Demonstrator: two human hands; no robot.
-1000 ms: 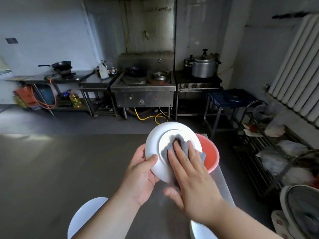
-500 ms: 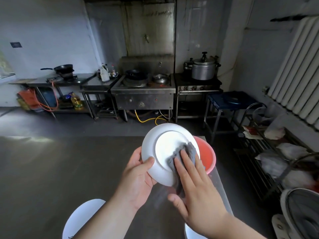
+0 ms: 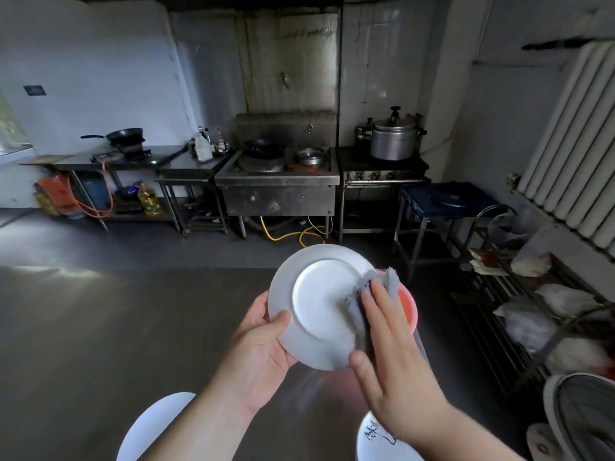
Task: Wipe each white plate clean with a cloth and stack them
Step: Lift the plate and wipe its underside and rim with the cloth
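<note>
White plate (image 3: 316, 304), grey cloth (image 3: 389, 284), pink bowl (image 3: 410, 307)

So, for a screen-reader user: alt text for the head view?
A left hand holds a white plate tilted up while the right hand presses a grey cloth against it, above a steel table in a kitchen.

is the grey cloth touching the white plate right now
Touching. In the head view the right hand presses the grey cloth flat against the right side of the white plate, with no gap; the left hand grips the plate's rim.
</note>
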